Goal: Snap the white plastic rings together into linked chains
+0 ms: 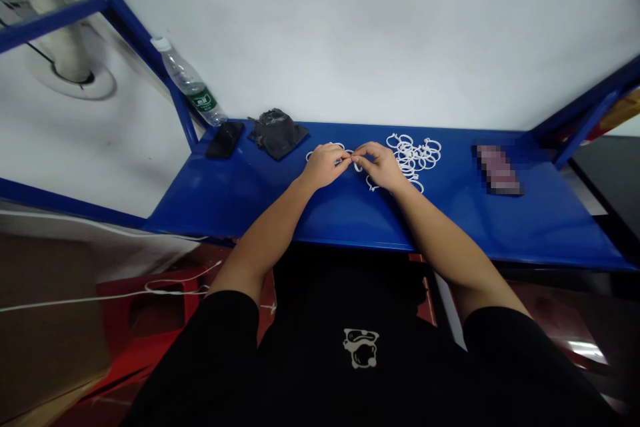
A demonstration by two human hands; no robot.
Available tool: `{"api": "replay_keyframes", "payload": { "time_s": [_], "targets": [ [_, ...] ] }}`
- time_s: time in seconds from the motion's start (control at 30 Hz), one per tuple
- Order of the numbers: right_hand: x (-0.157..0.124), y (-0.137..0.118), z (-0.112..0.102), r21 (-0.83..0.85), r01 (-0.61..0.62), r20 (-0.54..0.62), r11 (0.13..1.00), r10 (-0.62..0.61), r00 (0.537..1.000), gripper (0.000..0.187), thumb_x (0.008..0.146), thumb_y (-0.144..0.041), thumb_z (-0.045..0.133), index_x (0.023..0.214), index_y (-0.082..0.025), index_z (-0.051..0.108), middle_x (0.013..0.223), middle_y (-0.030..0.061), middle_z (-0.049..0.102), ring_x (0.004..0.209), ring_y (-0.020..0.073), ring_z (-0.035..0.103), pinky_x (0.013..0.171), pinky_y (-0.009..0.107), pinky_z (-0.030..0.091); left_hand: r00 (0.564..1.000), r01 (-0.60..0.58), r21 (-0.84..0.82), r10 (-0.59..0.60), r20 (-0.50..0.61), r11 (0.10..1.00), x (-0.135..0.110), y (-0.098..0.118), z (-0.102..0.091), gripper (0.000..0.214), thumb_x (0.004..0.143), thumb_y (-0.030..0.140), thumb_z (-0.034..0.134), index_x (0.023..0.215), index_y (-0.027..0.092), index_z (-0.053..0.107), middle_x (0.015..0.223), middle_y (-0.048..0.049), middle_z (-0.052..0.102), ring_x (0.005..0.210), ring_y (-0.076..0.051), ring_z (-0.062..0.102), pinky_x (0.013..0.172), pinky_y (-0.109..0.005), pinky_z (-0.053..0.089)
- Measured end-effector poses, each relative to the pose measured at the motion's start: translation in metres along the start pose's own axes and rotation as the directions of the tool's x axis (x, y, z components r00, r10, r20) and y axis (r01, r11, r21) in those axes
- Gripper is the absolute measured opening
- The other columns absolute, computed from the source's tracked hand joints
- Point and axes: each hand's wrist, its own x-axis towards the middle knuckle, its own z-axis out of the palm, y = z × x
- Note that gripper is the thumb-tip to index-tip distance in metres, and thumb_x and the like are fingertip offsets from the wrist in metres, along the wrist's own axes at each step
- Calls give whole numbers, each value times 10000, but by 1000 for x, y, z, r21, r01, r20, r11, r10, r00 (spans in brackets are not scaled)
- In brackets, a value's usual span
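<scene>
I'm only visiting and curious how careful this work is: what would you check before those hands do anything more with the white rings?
1. Grip: the left hand and right hand both pinch a white ring between their fingertips: ok.
2. Whether that ring is open or linked to another: cannot tell, too small.
3. The ring pile lies just beyond the right hand: ok.
4. The black pouch and phone sit apart, left of the hands: ok.
5. The work sits back from the blue table front edge: ok.

Black short-sleeved shirt [350,347], white chest graphic [360,347]
</scene>
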Motion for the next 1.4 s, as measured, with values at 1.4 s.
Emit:
{"api": "replay_keyframes", "payload": {
  "time_s": [1.4],
  "targets": [
    [1,-10,-39,-204,-184,295,961,240,925,204,969,-321,680,1049,-245,851,949,62,836,856,234,726,845,403,553,984,148,97,-156,89,984,-1,5,-2,175,1054,366,823,1198,279,869,1337,-97,791,1298,-338,671,1139,-516,496]
  ]
}}
